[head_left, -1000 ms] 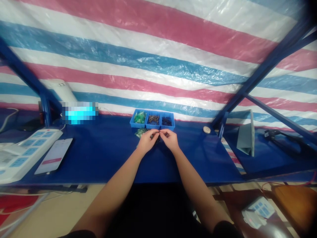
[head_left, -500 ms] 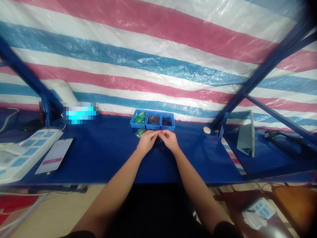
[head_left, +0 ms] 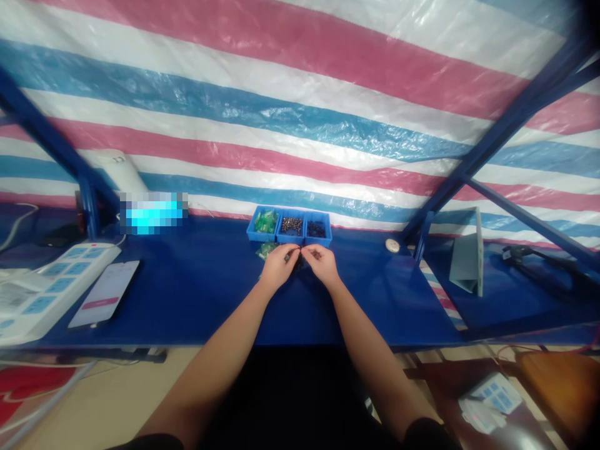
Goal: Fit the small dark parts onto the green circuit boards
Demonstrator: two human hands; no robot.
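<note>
My left hand (head_left: 280, 265) and my right hand (head_left: 320, 264) meet fingertip to fingertip over the blue table. Both are closed in a pinch, and whatever lies between the fingertips is too small and dark to name. Just behind them stand three joined blue bins: the left bin (head_left: 254, 236) holds green pieces (head_left: 265, 222), the middle one small metallic parts (head_left: 292, 225), the right one small black parts (head_left: 316, 229). A clear packet with something greenish (head_left: 265, 250) lies beside my left hand. Dark bits show on the table below my fingers, partly hidden.
On the left lie a phone (head_left: 105, 294) and a white power strip (head_left: 63, 290). A round pale object (head_left: 392, 245) sits to the right, before a blue frame post (head_left: 422, 237). Beyond it are a grey stand (head_left: 467, 262) and black cables (head_left: 529, 257). Striped sheeting hangs behind.
My fingertips have shifted slightly, with a small dark gap now showing between the two hands. The bins and other things stay in place; the view has moved a little.
</note>
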